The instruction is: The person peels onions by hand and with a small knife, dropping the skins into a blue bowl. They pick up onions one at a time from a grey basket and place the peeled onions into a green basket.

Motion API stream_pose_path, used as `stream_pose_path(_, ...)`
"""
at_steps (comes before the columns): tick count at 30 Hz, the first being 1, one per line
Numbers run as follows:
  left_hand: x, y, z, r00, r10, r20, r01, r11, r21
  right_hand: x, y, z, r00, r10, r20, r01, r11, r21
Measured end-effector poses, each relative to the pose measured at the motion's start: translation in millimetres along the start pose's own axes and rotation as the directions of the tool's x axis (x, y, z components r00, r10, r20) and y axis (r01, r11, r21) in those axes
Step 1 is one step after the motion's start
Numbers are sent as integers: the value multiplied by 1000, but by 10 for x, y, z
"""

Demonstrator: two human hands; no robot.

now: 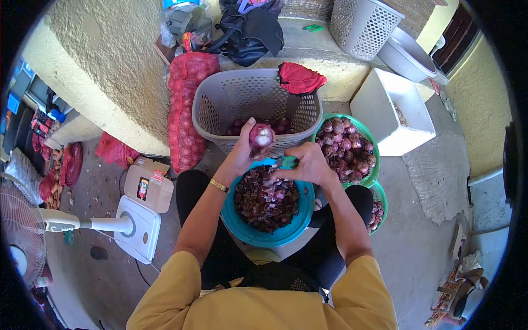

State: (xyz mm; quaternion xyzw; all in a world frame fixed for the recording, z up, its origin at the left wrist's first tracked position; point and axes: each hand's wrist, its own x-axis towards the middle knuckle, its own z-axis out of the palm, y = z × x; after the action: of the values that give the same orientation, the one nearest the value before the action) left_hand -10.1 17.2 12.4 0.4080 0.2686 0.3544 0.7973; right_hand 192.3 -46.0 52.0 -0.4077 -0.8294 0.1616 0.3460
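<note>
Seated person, viewed from the head camera looking down over yellow sleeves. Left hand (pixel 242 154) raised above the lap, fingers closed around a red onion (pixel 260 135), its pale cut end facing up; onion sits at about 12 o'clock from the blue bowl (pixel 242 231), just in front of the grey basket's near wall. Right hand (pixel 308 164) at roughly 3 o'clock from the onion, fingers curled shut on a teal-handled tool (pixel 288 161); blade not clear enough to make out. The two hands are near each other, not touching.

Blue bowl rests on the lap, filled with dark purple onion skins (pixel 267 199). Right hand hovers over its rim at 1 o'clock.

Grey basket (pixel 220 104) stands at 12 o'clock from the bowl, a few red onions visible at its bottom; a red cloth (pixel 300 78) drapes over its far right corner. Green bowl (pixel 367 135) at 2 o'clock, heaped with unpeeled onions. A second green bowl partly hidden behind the right knee at 3 o'clock.

Red mesh sack (pixel 184 110) of onions leans on the wall at 10 o'clock. White box (pixel 385 104) at 1 o'clock. A fan's base (pixel 137 228) lies at 9 o'clock on the concrete floor.
</note>
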Motion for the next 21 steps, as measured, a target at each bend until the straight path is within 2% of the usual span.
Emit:
stream_pose_path(1,-8,15,-31,1000,0,-2,0,1000,0,-14,3,20,1000,-1,1,1,1000,1)
stream_pose_path(3,-20,27,-67,999,32,20,-31,999,-20,-58,48,80,987,33,155,-23,998,-63)
stream_pose_path(6,-64,37,-73,999,35,3,-35,999,-21,-99,172,189,970,20,242,4,995,-97)
stream_pose_path(10,-100,24,3,995,80,-63,-82,996,-32,-148,209,206,955,52,292,-47,999,-25)
stream_pose_path(12,-82,15,-50,975,220,42,-217,974,-66,-152,190,192,901,131,413,-84,988,-129)
stream_pose_path(13,-88,28,-63,975,220,43,-217,974,-66,-170,202,199,901,131,413,-85,988,-130)
stream_pose_path(15,-107,61,-88,974,226,-3,-225,971,77,-222,242,249,841,180,510,-102,979,-177)
stream_pose_path(16,-95,61,-110,974,226,-5,-225,971,78,-243,249,279,841,178,511,-102,979,-175)
stream_pose_path(18,-54,39,-160,945,325,-39,-301,909,288,-285,247,321,711,351,610,-166,926,-339)
stream_pose_path(19,-44,15,-169,945,326,-40,-301,909,289,-304,247,326,711,350,610,-165,926,-339)
stream_pose_path(21,-40,-12,-140,847,530,-35,-426,716,554,-352,252,323,624,440,645,-169,883,-438)
